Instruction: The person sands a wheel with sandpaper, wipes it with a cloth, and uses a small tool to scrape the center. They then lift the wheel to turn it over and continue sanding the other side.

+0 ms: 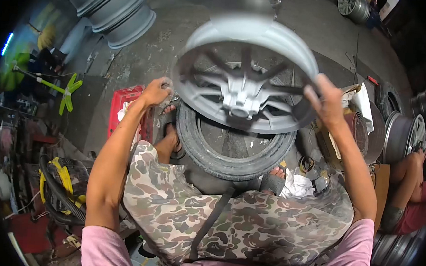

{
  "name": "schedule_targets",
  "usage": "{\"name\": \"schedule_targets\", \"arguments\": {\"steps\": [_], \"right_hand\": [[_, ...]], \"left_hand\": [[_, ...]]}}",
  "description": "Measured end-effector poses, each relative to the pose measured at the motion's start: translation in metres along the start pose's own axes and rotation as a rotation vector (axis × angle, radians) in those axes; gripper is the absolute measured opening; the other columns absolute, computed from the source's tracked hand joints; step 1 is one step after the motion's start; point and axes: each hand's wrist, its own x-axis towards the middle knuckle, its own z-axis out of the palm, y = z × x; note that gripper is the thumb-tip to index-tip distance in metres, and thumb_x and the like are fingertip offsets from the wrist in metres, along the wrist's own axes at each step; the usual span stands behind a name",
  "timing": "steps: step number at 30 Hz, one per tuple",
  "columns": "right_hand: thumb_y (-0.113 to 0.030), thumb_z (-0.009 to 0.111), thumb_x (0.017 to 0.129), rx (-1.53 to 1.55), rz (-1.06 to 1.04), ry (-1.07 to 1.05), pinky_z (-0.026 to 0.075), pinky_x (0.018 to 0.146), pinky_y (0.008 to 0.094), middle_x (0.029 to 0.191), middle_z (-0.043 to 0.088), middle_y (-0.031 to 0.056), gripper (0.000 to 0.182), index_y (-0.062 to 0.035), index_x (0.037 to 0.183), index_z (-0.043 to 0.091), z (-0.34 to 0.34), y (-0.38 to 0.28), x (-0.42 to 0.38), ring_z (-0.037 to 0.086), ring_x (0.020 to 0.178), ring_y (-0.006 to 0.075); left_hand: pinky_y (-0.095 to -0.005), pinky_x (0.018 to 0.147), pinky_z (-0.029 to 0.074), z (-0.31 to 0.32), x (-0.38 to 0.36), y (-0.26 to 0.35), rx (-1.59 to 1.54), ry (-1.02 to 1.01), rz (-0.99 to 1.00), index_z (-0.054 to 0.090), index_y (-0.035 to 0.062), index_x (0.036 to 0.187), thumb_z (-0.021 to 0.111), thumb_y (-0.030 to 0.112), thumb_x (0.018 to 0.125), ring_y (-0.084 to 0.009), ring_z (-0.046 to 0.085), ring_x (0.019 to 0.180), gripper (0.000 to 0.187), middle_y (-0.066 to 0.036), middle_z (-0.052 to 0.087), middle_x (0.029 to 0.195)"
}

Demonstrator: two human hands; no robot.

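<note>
A grey alloy wheel rim [245, 76] is held tilted above a black tyre [234, 149] that lies flat on the floor between my feet. My right hand [325, 98] grips the rim's right edge. My left hand [156, 91] is at the rim's left edge, its fingers closed on a small pale piece, likely sandpaper or cloth, pressed to the rim. I sit in camouflage shorts [232, 222] with my knees over the tyre.
Stacked grey rims [111, 7] stand at the back left. A red crate [124, 109] sits left of the tyre. More rims [408, 137] and another seated person [411, 194] are at the right. A yellow-and-black hose [61, 187] lies by my left side.
</note>
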Motion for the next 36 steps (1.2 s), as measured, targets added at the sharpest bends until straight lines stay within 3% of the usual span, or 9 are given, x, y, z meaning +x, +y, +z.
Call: {"name": "schedule_targets", "arguments": {"steps": [4,9,13,17,26,28,30,31,36], "right_hand": [[-0.015,0.079,0.087,-0.136,-0.209,-0.199,0.059,0.077,0.0427,0.114,0.067,0.0178,0.038,-0.0052,0.119,0.061,0.029,-0.022,-0.018,0.072,0.091,0.0366],[-0.014,0.079,0.086,-0.174,-0.238,-0.242,0.059,0.072,0.0452,0.106,0.065,0.016,0.038,-0.0052,0.116,0.059,0.023,-0.034,-0.008,0.07,0.084,0.0367],[-0.015,0.078,0.087,-0.16,-0.279,-0.258,0.058,0.069,0.0464,0.099,0.064,0.0151,0.034,-0.0041,0.111,0.057,0.017,-0.046,-0.005,0.069,0.081,0.0377],[-0.02,0.077,0.092,-0.141,-0.251,-0.267,0.058,0.067,0.0452,0.094,0.064,0.0147,0.026,-0.005,0.104,0.059,0.012,-0.057,-0.006,0.07,0.079,0.0365],[-0.028,0.058,0.106,0.095,-0.139,-0.322,0.053,0.071,0.0459,0.085,0.061,0.0156,0.031,-0.0016,0.091,0.063,0.005,-0.045,-0.037,0.067,0.079,0.0373],[-0.031,0.052,0.109,0.174,0.256,-0.166,0.052,0.07,0.0424,0.078,0.056,0.0153,0.039,0.0001,0.087,0.061,0.005,-0.033,-0.04,0.067,0.078,0.029],[-0.043,0.045,0.112,0.148,0.44,-0.129,0.051,0.063,0.0385,0.072,0.055,0.0116,0.053,-0.0006,0.084,0.059,0.015,-0.006,-0.05,0.064,0.071,0.0209],[-0.051,0.044,0.111,0.309,0.715,-0.189,0.05,0.06,0.0376,0.071,0.056,0.0094,0.059,-0.0015,0.083,0.06,0.016,0.004,-0.052,0.064,0.068,0.0198],[-0.07,0.043,0.105,0.651,1.391,-0.483,0.054,0.056,0.0319,0.079,0.063,0.0079,0.068,-0.0045,0.096,0.062,0.042,0.054,-0.079,0.065,0.062,0.0178]], "left_hand": [[-0.0323,0.086,0.053,-0.036,-0.009,0.005,-0.182,0.197,-0.287,0.072,0.002,0.122,0.062,0.017,0.099,-0.016,0.068,0.092,0.03,-0.009,0.077,0.104],[-0.0326,0.091,0.053,-0.043,-0.011,0.105,-0.081,0.599,0.068,0.07,0.0021,0.127,0.066,0.032,0.102,-0.0183,0.07,0.1,0.039,-0.011,0.076,0.112],[-0.0404,0.101,0.051,-0.015,0.001,0.182,0.104,0.543,0.365,0.069,0.0052,0.129,0.067,0.047,0.099,-0.0311,0.069,0.114,0.052,-0.017,0.073,0.117],[-0.0411,0.098,0.051,0.004,0.005,0.219,0.199,0.349,0.423,0.069,0.0045,0.129,0.067,0.047,0.1,-0.0293,0.069,0.107,0.051,-0.016,0.073,0.117],[-0.0369,0.061,0.047,-0.003,-0.023,0.23,0.2,0.022,0.178,0.074,0.0001,0.091,0.078,0.048,0.091,-0.0188,0.06,0.064,0.048,-0.009,0.067,0.071],[-0.0374,0.067,0.047,0.005,-0.028,0.218,0.255,-0.025,0.124,0.073,-0.001,0.093,0.071,0.049,0.096,-0.019,0.059,0.073,0.05,-0.011,0.066,0.078],[-0.0395,0.079,0.047,0.02,-0.024,0.182,0.121,0.225,0.362,0.072,-0.0027,0.097,0.061,0.049,0.103,-0.0227,0.061,0.089,0.053,-0.014,0.067,0.091],[-0.0408,0.093,0.045,0.018,-0.026,0.177,0.068,0.123,0.09,0.072,-0.0038,0.103,0.05,0.047,0.109,-0.029,0.061,0.104,0.055,-0.02,0.068,0.107],[-0.0422,0.092,0.047,0.043,-0.037,0.144,0.206,0.482,0.141,0.071,-0.0087,0.114,0.047,0.056,0.106,-0.0315,0.062,0.101,0.07,-0.024,0.067,0.111]]}}
